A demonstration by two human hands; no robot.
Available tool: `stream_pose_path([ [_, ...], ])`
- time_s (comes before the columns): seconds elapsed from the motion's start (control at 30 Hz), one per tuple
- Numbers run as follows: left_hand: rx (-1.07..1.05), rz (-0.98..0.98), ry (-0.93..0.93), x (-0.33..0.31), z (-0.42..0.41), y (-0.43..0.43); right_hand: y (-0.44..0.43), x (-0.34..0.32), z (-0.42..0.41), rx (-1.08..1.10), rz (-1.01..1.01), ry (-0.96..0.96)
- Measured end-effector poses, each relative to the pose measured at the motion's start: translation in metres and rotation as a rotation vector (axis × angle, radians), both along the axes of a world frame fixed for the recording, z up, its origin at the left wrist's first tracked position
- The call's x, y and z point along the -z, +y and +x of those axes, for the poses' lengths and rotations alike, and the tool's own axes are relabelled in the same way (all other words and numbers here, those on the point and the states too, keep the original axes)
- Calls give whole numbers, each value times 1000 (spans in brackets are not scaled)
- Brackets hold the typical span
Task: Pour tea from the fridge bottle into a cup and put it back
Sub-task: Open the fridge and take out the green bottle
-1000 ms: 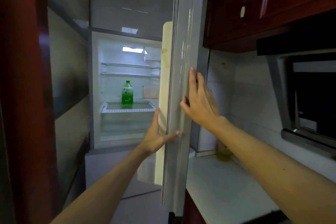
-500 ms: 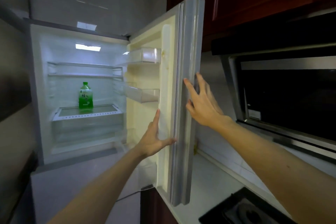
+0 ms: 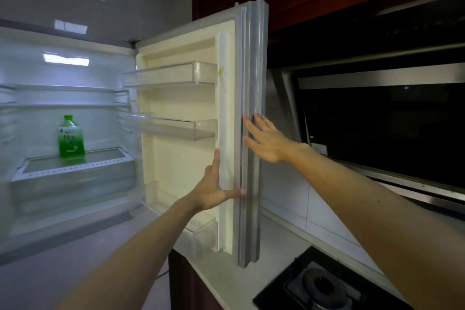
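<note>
The fridge (image 3: 100, 128) stands open, its door (image 3: 181, 158) swung out wide over the white tabletop (image 3: 226, 274), and both of the person's hands are on that door's free edge. The left grip (image 3: 211, 191) lies flat against the pale inner lining, fingers straight and pointing up, thumb stretched sideways onto the grey seal; it holds nothing. The right grip (image 3: 266, 141) rests on the door's outer edge a little higher, fingers likewise straight and spread, and it too has hold of nothing. The green tea bottle (image 3: 71, 137) stands upright on the glass shelf (image 3: 83, 162) deep inside the fridge, cap up and label towards the camera, with nothing touching it. The next move turns on this relation: the bottle lies to the left of both hands and further in, well apart from them, its long axis vertical. The left grip is the nearer one and sits on the inner side of the door, so its way across to the shelf looks unobstructed. The right grip is on the outer side, with the door's thickness between it and the bottle. A reach from the side, closing round the bottle's body below the shoulder, would seem the natural approach. To the right hangs a dark range hood (image 3: 377, 121), and below it a gas burner (image 3: 319, 284) is set in the tabletop.
</note>
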State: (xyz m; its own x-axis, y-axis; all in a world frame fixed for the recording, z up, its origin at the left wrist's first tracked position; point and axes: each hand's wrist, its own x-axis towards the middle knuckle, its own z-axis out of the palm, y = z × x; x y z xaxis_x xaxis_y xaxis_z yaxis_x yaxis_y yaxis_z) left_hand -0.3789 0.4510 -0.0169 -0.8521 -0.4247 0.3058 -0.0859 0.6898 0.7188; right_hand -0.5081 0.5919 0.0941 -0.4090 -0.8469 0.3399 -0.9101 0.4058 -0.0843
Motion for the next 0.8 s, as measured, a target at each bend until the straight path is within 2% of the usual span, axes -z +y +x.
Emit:
stream_pose_path([
  [0.8,24,-37,-51,-7,-51,8,-8,22,-45,93,73,-144],
])
